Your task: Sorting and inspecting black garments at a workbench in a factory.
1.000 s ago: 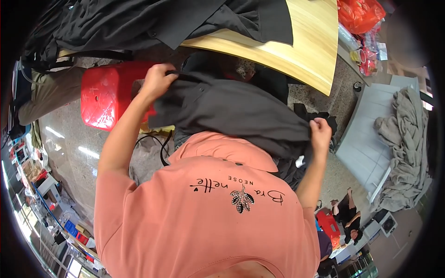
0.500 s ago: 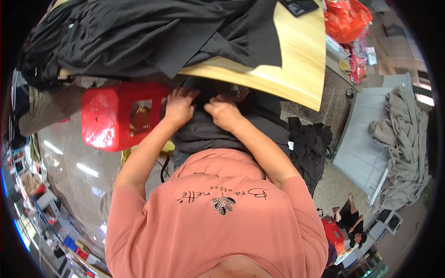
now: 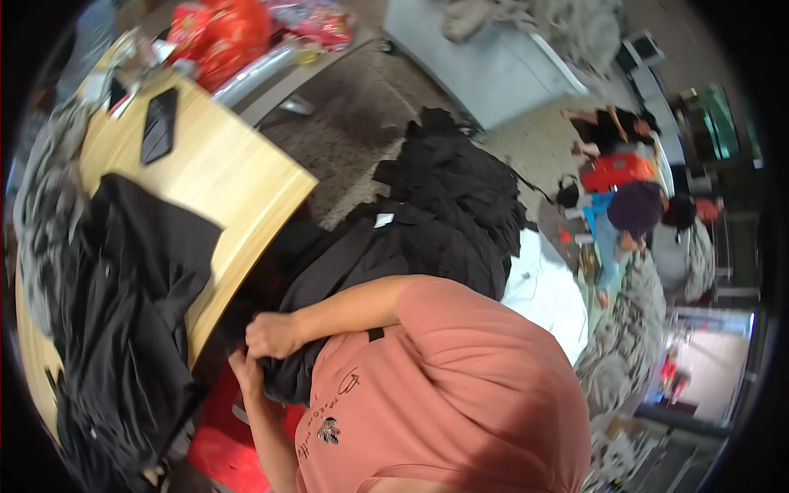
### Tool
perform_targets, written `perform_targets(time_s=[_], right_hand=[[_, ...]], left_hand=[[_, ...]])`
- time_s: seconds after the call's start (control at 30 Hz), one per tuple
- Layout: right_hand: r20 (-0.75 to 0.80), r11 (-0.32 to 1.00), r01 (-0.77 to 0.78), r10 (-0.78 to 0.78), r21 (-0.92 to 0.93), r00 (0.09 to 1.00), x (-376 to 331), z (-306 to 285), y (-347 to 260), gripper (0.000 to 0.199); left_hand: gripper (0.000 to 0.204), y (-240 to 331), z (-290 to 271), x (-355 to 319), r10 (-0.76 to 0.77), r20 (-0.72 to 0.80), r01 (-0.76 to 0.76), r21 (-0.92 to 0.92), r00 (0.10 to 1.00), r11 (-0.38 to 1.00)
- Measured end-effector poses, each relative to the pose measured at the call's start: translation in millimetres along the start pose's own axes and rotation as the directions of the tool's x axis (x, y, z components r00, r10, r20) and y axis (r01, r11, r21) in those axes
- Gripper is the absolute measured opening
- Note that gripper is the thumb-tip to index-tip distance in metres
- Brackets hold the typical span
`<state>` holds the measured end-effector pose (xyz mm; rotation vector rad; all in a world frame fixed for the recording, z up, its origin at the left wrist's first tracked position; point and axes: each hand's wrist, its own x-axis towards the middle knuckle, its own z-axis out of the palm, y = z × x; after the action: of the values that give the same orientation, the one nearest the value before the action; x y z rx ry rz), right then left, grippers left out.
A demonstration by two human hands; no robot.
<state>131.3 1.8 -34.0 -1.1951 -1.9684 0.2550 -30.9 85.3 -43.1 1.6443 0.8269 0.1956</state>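
Observation:
Black cloth (image 3: 353,255) is bunched across my lap and runs out to the right in a thick heap. At its left end, just beside the table edge, my right hand (image 3: 274,335) is closed in a fist on the cloth. Right below it, my left hand (image 3: 249,374) meets it with bent fingers, closed on the same dark fabric. The bit of cloth between the fingers is mostly hidden by the hands.
A wooden table (image 3: 263,172) carries a black garment (image 3: 140,304), grey cloth (image 3: 49,214) and a phone (image 3: 159,126). A red stool (image 3: 218,444) stands below my left arm. White cloth (image 3: 546,287) lies to my right. Other people (image 3: 633,205) sit farther off.
The view has swung to the right, bringing the black heap and other people into sight. My hands have come together; the left, earlier spread on the cloth, is now closed.

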Motion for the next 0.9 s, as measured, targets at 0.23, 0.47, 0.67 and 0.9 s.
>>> perform_targets(time_s=[0.23, 0.47, 0.67, 0.9], right_hand=[[-0.009, 0.964, 0.24, -0.242, -0.114, 0.97, 0.7, -2.7, -16.8, 0.022], [-0.213, 0.944, 0.31, -0.327, -0.109, 0.921, -6.5, 3.3, -21.6, 0.015], [-0.118, 0.968, 0.19, -0.21, -0.161, 0.97, -2.8, -5.4, -18.3, 0.005], [0.119, 0.988, 0.045, -0.028, -0.147, 0.992, -12.2, -13.0, -11.9, 0.013]], left_hand=[[0.029, 23.0, 1.5, -33.2, -0.134, 0.111, 0.161, -0.289, 0.985, 0.944], [0.016, -25.7, 33.1, -13.9, -0.268, -0.021, 0.216, -0.533, 0.963, 0.818], [0.015, -12.2, 89.0, 39.9, -0.172, 0.123, 0.211, -0.544, 0.977, 0.812], [0.015, -9.9, 92.2, 40.2, -0.173, 0.149, 0.227, -0.537, 0.974, 0.812]])
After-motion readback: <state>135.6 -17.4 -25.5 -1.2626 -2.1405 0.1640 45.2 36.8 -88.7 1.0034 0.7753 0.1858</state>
